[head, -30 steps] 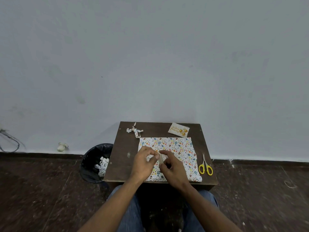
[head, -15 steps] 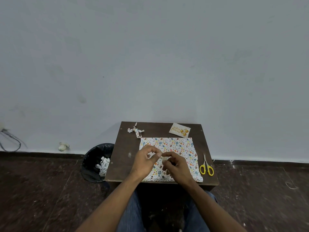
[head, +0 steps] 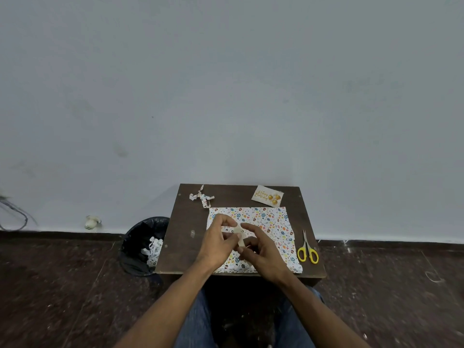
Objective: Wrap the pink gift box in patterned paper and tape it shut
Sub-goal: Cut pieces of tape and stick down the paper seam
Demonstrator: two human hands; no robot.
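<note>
Tape [head: 240, 237], pinched between left hand [head: 219, 243] and right hand [head: 263, 254] above the patterned paper [head: 272, 223], could fold and stick to itself if the pull slackens.

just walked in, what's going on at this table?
A seated person holds a small pale piece, probably tape, between the left hand and right hand, above the patterned paper lying flat on the table. Yellow scissors lie to the right of the paper. No pink box is visible.
</note>
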